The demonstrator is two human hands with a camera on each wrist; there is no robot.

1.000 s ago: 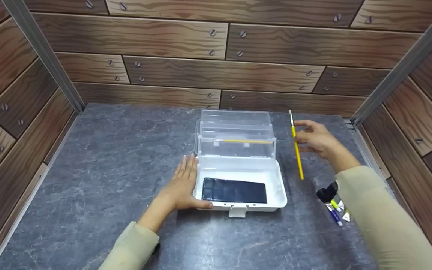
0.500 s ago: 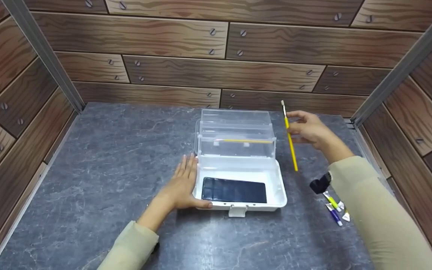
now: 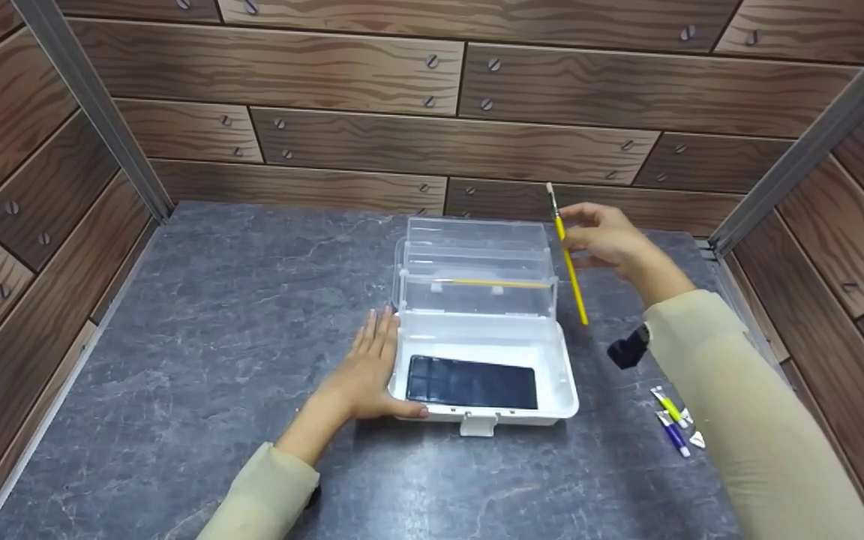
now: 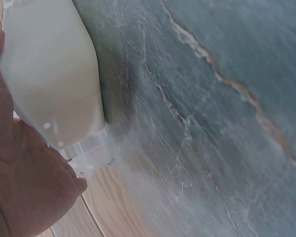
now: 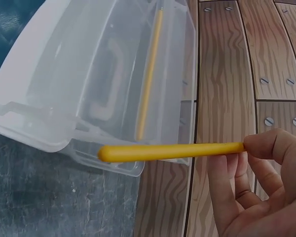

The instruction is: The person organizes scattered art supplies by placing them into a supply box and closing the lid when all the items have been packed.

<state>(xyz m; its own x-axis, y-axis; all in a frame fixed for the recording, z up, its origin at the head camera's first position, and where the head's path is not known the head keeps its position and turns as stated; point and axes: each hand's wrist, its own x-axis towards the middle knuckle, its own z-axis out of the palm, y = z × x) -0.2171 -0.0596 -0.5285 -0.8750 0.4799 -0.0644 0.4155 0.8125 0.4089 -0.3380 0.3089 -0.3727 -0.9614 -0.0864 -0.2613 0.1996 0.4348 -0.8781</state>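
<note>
A yellow-handled paintbrush (image 3: 571, 274) is pinched between the thumb and fingers of my right hand (image 3: 606, 238), bristles up, just right of the raised clear lid. In the right wrist view its handle end (image 5: 167, 151) points toward the clear trays. My left hand (image 3: 363, 381) rests along the left wall of a white plastic box (image 3: 565, 375), fingers straight, thumb on the front rim. Inside the box lies a dark flat rectangular thing (image 3: 471, 382), like a phone. Another yellow brush (image 3: 503, 283) lies in a clear tray (image 3: 477, 300) of the open box.
Several small paint tubes (image 3: 672, 431) lie on the grey marbled table (image 3: 267, 277) at the right, partly hidden by the sleeve. A latch (image 3: 477, 425) hangs at the box's front. Wood-patterned walls (image 3: 357, 142) stand at the back and sides.
My right hand has carried the paintbrush left and away from me, closer to the clear lid. More of the paint tubes has come into view. The left hand stays on the box.
</note>
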